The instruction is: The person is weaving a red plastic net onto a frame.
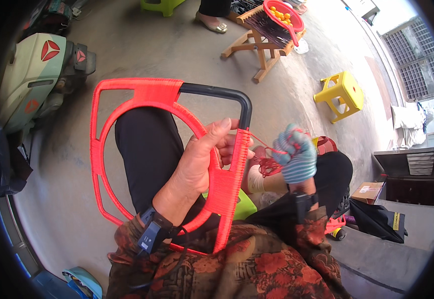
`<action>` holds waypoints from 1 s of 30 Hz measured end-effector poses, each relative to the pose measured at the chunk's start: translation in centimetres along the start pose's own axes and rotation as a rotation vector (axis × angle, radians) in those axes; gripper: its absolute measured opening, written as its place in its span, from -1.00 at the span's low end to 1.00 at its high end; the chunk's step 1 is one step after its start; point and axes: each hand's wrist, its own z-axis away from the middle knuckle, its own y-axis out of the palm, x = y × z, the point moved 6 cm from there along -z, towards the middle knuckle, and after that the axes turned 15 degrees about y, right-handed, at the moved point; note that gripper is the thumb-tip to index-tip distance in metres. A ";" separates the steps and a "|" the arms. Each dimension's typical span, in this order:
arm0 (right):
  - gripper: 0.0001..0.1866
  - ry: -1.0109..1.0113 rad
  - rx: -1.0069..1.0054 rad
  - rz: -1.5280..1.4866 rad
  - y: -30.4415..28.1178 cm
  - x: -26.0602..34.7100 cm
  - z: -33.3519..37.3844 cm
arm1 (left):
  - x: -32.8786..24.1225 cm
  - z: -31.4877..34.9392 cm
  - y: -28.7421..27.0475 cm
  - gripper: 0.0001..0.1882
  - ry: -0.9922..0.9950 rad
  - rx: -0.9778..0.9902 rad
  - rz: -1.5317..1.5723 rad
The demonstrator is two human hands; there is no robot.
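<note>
left hand [197, 167] comes up from the lower edge, forearm in a floral sleeve, a dark band at the wrist. palm faces the frame, fingers [222, 130] curled closed around the right-hand bar of the frame [147, 94], thumb side toward the inner ring. right hand [295, 157] wears a blue striped glove and is raised, closed in a fist on the red cord [264, 144]; a dark band sits on that wrist too.

the frame is a rounded square with an inner ring, mostly wrapped in red cord; its upper right corner shows bare black tube [227, 94]. it is held over the person's lap, tilted, lower edge near the sleeve. the cord runs taut from the wrapped right bar, just beside the left fingers, across to the gloved fist. more loose red cord [266, 167] lies bunched between the 2 hands, lower down.

on the concrete floor [177, 45]: yellow stool [341, 94] to the right, wooden stand [256, 45] beyond the frame.
</note>
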 end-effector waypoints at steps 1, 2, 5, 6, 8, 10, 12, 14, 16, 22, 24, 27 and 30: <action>-0.75 0.023 -0.017 -0.009 -0.4 -0.5 -0.2 | 0.1 -0.2 -0.1 -0.70 -0.024 -0.026 -0.036; -0.74 0.053 0.004 -0.019 -0.7 -1.2 -0.4 | 0.1 -0.4 -0.4 -0.70 -0.044 -0.054 -0.073; -0.80 0.115 -0.104 -0.177 -2.6 -1.7 -1.0 | -0.2 -0.9 -0.2 -0.76 0.019 -0.006 -0.165; -0.79 0.052 -0.263 0.087 -3.4 -0.8 -0.8 | -0.2 -0.9 0.0 -0.77 0.029 0.018 -0.164; -0.73 -0.012 -0.568 0.622 -4.4 1.9 -0.1 | -0.1 -0.9 -0.1 -0.79 0.045 0.004 -0.182; -0.71 -0.348 -0.714 1.568 -1.4 5.2 1.0 | -0.1 -0.6 -0.2 -0.80 0.080 -0.020 -0.206; -0.75 -0.426 -1.081 1.871 0.1 7.6 3.1 | 0.0 -0.5 -0.2 -0.80 0.131 -0.041 -0.225; -0.76 -0.581 -1.063 1.690 2.5 8.6 3.5 | -0.2 -0.4 -0.3 -0.75 0.219 -0.067 -0.275; -0.75 -0.846 -0.943 1.599 6.2 8.4 3.6 | -0.3 -0.3 -0.2 -0.70 0.299 -0.080 -0.304; -0.48 -1.256 -0.268 1.914 15.5 1.7 1.6 | -1.2 0.1 -0.5 -0.64 0.466 -0.116 -0.224; -0.43 -1.088 -0.199 1.982 16.0 1.2 1.0 | -1.3 0.2 -0.6 -0.67 0.487 -0.136 -0.083; -0.43 -0.895 -0.134 2.058 15.6 1.1 1.3 | -1.2 0.1 -0.7 -0.76 0.453 -0.121 -0.074; -0.49 -0.790 -0.063 1.838 14.4 1.7 2.2 | -1.1 -0.2 -0.6 -0.77 0.437 -0.095 -0.121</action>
